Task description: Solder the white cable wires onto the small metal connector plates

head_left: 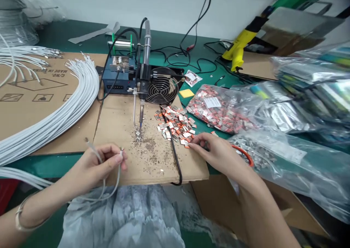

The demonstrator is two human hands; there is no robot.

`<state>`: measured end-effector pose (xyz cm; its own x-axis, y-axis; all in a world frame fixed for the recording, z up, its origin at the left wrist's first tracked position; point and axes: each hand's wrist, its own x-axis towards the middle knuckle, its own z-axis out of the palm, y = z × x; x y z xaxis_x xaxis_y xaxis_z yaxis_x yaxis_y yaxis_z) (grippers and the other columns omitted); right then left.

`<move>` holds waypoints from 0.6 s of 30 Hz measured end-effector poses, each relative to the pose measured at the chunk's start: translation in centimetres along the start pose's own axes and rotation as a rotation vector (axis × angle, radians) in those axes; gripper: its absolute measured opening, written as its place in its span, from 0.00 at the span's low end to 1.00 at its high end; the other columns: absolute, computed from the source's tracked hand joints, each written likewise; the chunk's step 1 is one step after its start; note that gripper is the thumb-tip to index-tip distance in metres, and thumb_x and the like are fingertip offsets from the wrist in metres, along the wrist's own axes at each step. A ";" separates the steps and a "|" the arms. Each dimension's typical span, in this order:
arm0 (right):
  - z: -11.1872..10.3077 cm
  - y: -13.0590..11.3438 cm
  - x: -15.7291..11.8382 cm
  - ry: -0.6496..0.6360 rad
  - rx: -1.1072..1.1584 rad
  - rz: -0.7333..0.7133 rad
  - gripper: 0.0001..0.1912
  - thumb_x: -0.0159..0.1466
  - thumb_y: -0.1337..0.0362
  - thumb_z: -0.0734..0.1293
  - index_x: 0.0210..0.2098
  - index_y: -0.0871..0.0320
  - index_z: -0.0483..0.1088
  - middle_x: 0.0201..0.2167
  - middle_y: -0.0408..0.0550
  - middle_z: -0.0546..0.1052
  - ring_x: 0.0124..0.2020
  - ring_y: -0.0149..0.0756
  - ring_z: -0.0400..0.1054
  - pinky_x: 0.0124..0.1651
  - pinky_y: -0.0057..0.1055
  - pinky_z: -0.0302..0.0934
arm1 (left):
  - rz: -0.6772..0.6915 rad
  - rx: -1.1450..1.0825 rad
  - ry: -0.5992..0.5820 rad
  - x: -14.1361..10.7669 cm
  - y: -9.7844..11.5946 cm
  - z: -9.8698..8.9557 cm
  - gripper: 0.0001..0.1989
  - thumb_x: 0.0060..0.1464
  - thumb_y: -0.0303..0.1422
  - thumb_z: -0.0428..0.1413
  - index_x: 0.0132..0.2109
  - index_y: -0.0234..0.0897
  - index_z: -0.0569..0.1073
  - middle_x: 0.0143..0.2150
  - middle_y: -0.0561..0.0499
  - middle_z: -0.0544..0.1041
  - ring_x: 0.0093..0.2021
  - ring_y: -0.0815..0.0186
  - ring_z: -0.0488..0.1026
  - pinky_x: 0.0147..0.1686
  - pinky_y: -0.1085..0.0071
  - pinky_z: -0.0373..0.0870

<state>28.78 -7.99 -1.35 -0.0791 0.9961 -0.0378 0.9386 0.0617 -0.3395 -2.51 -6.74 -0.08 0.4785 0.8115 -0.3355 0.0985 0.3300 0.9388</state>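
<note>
My left hand (105, 164) is closed in a pinch round a white cable (118, 178), just below its bare wire end. A second cable end (93, 149) sticks up behind that hand's fingers. At the right edge of a loose pile of USB connectors (176, 126) with orange parts, my right hand (212, 149) has thumb and forefinger drawn together on a connector (187, 144); its other fingers are curled and partly hidden. An upright soldering iron (144, 73) is clamped in a stand, its tip pointing down over solder crumbs (138, 134) on the cardboard (120, 116).
A blue soldering station (119, 81), a solder spool (123, 45) and a fan (162, 89) stand behind. White cable bundles (68, 105) lie left. Bags of connectors (218, 109) and metal parts (254, 149) lie right. A black cord (175, 157) crosses the cardboard.
</note>
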 end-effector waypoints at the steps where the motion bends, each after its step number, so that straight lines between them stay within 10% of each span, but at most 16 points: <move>1: 0.1 0.2 0.0 0.007 0.012 -0.027 0.09 0.60 0.59 0.61 0.30 0.58 0.68 0.27 0.48 0.73 0.26 0.36 0.65 0.27 0.30 0.56 | 0.018 0.033 0.010 0.5 0.2 0.0 0.11 0.51 0.37 0.56 0.28 0.34 0.68 0.23 0.56 0.70 0.17 0.78 0.54 0.17 0.79 0.50; 12: 0.3 1.0 -0.5 0.035 0.082 -0.041 0.09 0.56 0.57 0.65 0.31 0.56 0.70 0.20 0.46 0.72 0.15 0.33 0.61 0.16 0.30 0.53 | -0.038 0.218 -0.083 2.9 1.1 -0.7 0.06 0.51 0.31 0.53 0.35 0.32 0.68 0.22 0.56 0.71 0.25 0.73 0.67 0.28 0.76 0.60; 18: 0.0 -2.0 0.2 0.045 0.594 -0.047 0.07 0.55 0.58 0.67 0.31 0.54 0.71 0.30 0.49 0.76 0.30 0.37 0.70 0.32 0.31 0.66 | 0.012 0.300 -0.153 4.8 1.8 -1.2 0.05 0.51 0.29 0.53 0.32 0.31 0.72 0.22 0.56 0.69 0.24 0.73 0.66 0.28 0.76 0.62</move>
<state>26.88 -7.93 -0.69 -0.0892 0.9957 0.0252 0.5849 0.0728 -0.8079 -1.10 -1.62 -0.13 0.6045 0.7252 -0.3296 0.3337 0.1452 0.9314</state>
